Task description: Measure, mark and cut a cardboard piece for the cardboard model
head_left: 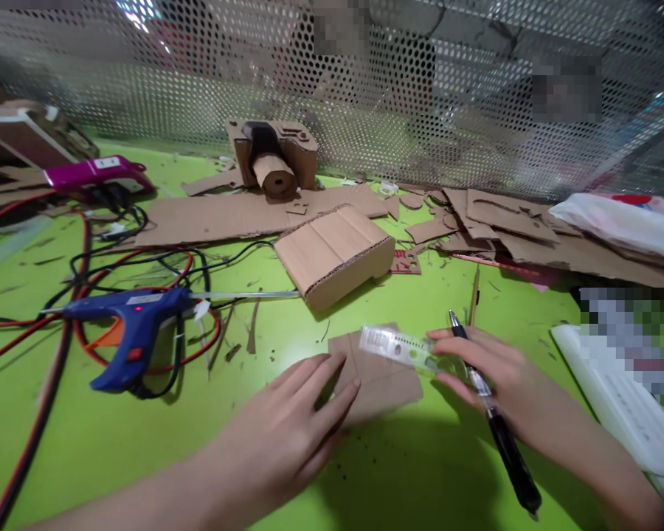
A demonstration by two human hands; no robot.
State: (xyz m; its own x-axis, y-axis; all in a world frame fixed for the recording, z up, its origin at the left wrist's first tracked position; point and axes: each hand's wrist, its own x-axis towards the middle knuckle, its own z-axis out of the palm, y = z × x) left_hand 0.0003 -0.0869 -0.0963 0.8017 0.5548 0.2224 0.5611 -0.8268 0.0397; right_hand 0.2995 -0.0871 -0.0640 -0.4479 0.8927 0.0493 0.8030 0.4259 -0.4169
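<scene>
A small flat piece of cardboard (390,387), with faint lines on it, is at the front middle of the green table. My left hand (296,420) holds its left side, thumb and fingertips closed at the edge. In my right hand (495,369) a clear plastic ruler (384,341) is pinched between thumb and fingers, its far end over the cardboard. A black and silver pen (509,442) is tucked among the same fingers, slanting down toward me. Just beyond my hands lies a folded cardboard box shape (337,247).
At left lies a blue glue gun (138,321) with a glue stick, amid tangled cables (83,273) and a purple power strip (99,177). A cardboard camera model (277,158) and scraps (492,214) line the back before a perforated metal screen (243,74). A white case (614,398) lies right.
</scene>
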